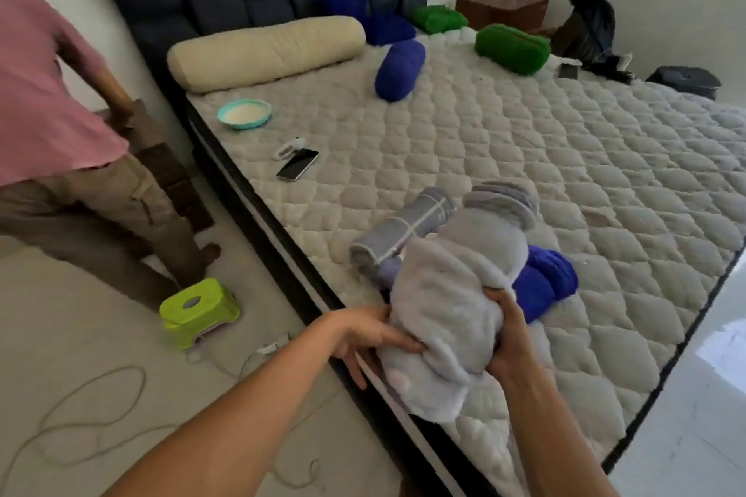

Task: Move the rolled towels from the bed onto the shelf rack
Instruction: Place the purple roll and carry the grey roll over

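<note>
Head view: both hands are on a pale lavender-grey towel [448, 319] at the near corner of the bed [565, 173]. The left hand [375, 335] presses flat against the towel's left flank with fingers spread, not closed round it. The right hand [506, 331] is clamped on the towel's right side, thumb over the top fold.

The step in hand looks like gathering this towel to lift it. To do it well, I would bring the left fingers under the bundle so both hands cradle it. The near end sags loose over the mattress edge, so the roll is likely to unravel if lifted by one side. Tucking that hanging flap in first would keep it tidy for the shelf rack, which is not in view.

The towel is fluffy, soft and only loosely rolled, fatter at the near end. Touching it behind lie a tightly rolled grey towel with a pale stripe [403, 230], a grey roll seen end-on [504, 198] and a blue roll [545, 280] just to the right. Well apart, near the headboard, lie more blue [399, 69] and green rolls [512, 48]. So most of the task appears still to do.
</note>
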### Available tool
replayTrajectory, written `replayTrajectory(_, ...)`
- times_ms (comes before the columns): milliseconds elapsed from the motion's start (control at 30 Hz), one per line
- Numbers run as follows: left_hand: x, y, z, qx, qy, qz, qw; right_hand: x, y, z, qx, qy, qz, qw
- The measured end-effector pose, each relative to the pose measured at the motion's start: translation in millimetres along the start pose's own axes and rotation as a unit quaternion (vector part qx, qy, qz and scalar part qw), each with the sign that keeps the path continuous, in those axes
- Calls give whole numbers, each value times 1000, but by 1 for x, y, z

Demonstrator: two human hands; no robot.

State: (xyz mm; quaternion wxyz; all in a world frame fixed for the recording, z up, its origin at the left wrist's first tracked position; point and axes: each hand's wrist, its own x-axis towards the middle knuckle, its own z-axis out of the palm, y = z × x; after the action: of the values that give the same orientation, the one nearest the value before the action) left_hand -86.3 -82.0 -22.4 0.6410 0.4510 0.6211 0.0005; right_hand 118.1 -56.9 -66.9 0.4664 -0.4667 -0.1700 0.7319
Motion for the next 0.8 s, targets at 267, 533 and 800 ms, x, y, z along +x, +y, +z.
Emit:
replayTrajectory(267,-194,-199,-84,-355,214,148,898,-65,136,206,-235,-241,148,930)
replayTrajectory(533,-357,-406,-76,-575,504,139,629,-197,316,395,-428,-479,136,754)
replayTrajectory(800,-488,-568,-17,-695,628,136,321,-262,459,436,-516,-561,152,629)
